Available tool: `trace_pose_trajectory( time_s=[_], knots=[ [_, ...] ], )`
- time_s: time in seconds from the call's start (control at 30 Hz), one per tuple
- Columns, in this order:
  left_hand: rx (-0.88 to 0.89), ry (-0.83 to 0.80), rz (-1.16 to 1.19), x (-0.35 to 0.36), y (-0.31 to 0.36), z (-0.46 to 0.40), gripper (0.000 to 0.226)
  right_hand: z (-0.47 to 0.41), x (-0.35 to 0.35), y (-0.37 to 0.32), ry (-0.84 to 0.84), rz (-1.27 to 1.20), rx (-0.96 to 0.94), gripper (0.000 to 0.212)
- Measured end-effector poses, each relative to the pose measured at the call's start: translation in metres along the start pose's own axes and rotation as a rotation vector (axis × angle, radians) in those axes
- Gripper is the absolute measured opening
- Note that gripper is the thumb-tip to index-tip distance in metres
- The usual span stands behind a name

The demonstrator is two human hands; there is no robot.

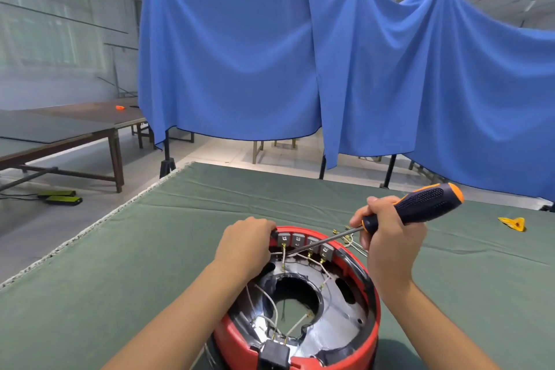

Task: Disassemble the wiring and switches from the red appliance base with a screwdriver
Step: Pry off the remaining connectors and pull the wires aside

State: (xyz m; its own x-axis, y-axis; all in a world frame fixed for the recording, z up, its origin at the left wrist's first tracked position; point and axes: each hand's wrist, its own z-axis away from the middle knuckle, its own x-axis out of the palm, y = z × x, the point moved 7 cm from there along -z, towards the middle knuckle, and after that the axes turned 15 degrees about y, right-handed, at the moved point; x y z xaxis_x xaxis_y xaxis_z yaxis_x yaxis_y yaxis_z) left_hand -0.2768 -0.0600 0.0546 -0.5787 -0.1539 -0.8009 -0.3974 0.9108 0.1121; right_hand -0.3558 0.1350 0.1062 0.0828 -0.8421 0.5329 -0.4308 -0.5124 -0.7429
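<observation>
Right hand point(387, 237) is gripping the screwdriver point(414, 209), tip probing the switches point(303, 242) just off the left fingers; left hand point(244, 245) is clamping the base point(300, 348) rim. Next (my read): seat tip squarely.

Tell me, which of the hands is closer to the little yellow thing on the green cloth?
Right. The right hand holds the screwdriver on the yellow scrap's side; the left hand grips the red base's far rim, farther away.

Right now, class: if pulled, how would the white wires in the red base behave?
The white wires would probably flex, since they curve loosely. They look thin and light. Their ends seem fixed at terminals, so they would likely resist coming free of the red base.
</observation>
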Motion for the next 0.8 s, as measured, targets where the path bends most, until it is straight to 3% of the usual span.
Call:
trace_pose_trajectory(
  time_s=[0.23,0.8],
  knots=[
    [0.077,-0.003,0.033,0.001,-0.001,-0.007,0.031,-0.024,-0.011,-0.005,0.131,-0.082,0.014,0.031],
    [0.131,-0.034,0.082,0.004,0.005,-0.006,0.031,-0.016,-0.012,0.010,0.112,-0.027,-0.019,0.025]
  ],
)
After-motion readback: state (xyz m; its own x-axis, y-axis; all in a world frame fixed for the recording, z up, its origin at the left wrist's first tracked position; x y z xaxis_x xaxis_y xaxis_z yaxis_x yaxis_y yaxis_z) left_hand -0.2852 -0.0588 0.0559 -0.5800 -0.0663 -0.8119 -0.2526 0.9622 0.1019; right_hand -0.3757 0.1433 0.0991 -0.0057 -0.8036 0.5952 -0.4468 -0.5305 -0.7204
